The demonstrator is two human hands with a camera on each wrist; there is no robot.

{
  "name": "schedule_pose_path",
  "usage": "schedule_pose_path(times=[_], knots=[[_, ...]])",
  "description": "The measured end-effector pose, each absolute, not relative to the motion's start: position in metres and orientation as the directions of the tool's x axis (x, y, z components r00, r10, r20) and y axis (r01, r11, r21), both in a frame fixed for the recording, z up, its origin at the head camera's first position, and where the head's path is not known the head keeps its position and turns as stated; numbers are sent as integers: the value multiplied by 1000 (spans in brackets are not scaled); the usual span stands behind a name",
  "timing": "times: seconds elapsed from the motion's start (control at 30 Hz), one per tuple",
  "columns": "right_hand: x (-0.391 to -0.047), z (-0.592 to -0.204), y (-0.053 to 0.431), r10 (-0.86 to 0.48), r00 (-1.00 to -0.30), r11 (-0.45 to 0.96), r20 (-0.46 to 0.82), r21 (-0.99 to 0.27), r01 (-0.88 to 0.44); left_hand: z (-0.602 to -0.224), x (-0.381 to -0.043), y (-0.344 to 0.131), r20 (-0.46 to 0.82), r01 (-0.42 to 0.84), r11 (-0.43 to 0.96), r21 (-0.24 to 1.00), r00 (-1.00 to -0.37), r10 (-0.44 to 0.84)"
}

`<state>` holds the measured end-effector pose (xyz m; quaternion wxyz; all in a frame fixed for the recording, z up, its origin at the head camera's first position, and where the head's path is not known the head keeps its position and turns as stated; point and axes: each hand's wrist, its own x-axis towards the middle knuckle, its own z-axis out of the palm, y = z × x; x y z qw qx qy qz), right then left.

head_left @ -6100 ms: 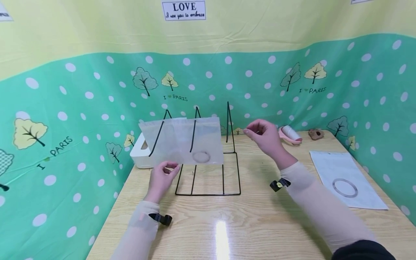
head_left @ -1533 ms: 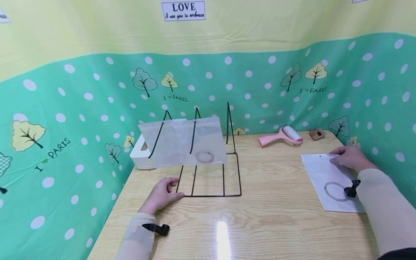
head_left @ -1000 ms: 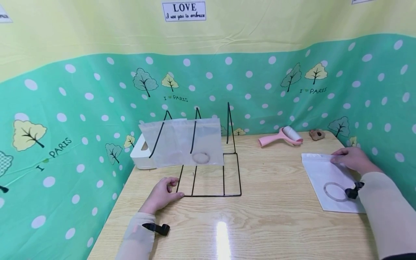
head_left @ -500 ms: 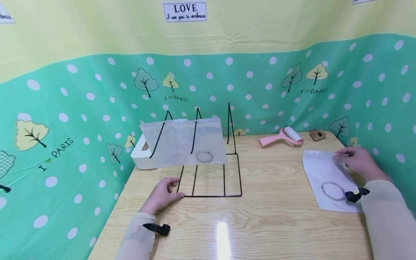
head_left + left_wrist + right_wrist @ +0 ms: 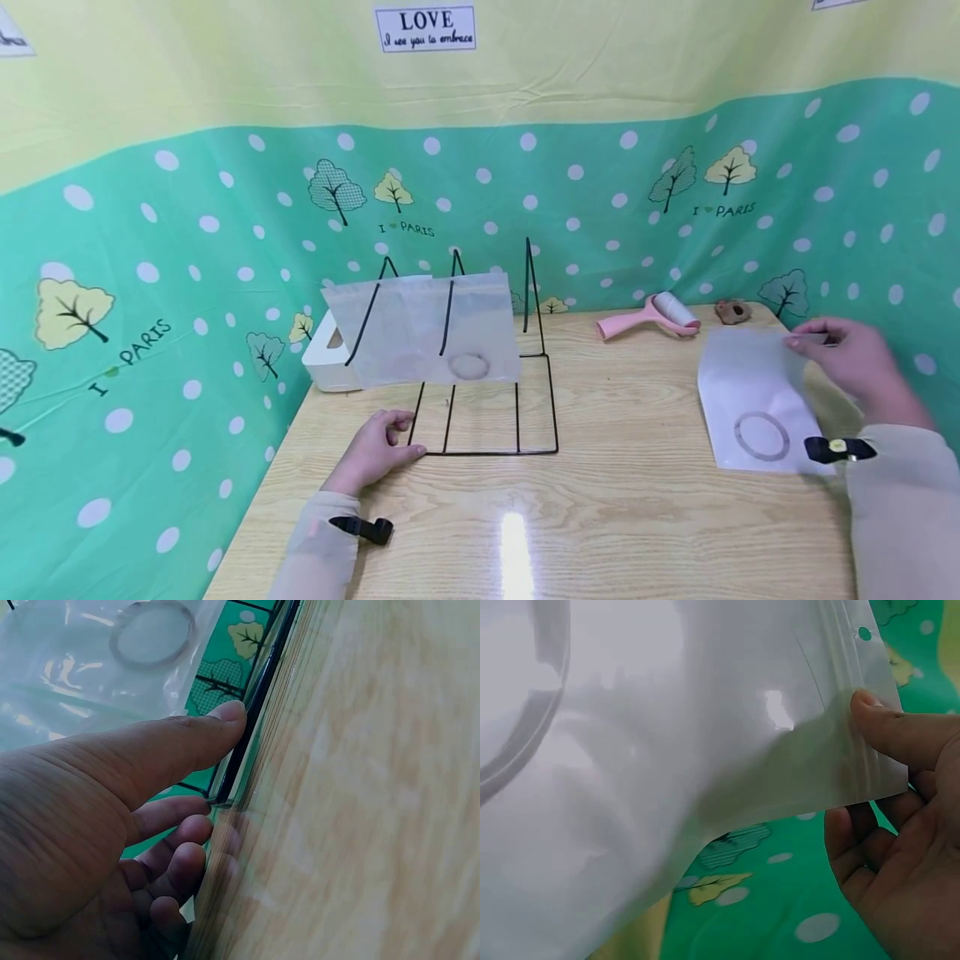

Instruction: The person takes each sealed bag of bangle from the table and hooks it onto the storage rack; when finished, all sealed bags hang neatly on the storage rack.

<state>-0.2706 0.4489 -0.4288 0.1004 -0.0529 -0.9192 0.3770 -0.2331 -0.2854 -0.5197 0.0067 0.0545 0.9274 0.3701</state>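
On the right of the table, my right hand (image 5: 855, 362) pinches the top corner of a white zip bag (image 5: 750, 375). A flat ring (image 5: 762, 436) shows in the bag's lower part. The bag's top edge is raised and the sheet bends. In the right wrist view my thumb (image 5: 877, 720) presses on the zip strip, with the other fingers behind. My left hand (image 5: 378, 450) holds the front left corner of a black wire rack (image 5: 495, 452), thumb and index finger at the wire (image 5: 255, 712). Clear zip bags (image 5: 480, 317) stand between the rack's left and middle uprights, one with a ring (image 5: 468, 365).
A white box (image 5: 326, 367) stands behind the rack's left side. At the back right lie a pink lint roller (image 5: 637, 318) and a small brown object (image 5: 732, 312). A patterned cloth (image 5: 600, 183) walls the wooden table (image 5: 600, 517) at the back and sides.
My right hand came down from near the rack to the bag on the right, took hold of its top corner and raised it. My left hand moved down to the rack's front corner and stays there.
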Motion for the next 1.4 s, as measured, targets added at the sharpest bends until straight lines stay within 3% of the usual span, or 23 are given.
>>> schedule_pose_path(times=[0.5,0.9,1.13,1.4], knots=[[-246,-376,408,233,-927,746,292,-665,-22,-520,-234,-285,28,94,719,689,-994,103],[-225,-347,382,192,-870,697,454,-687,-205,-521,-236,-286,29,99,711,696,-994,110],[-221,-334,368,217,-842,695,494,-684,-222,-521,-236,-286,35,108,707,699,-992,118],[-213,-321,345,202,-803,614,561,-712,-342,-521,-235,-286,43,114,705,700,-992,118]])
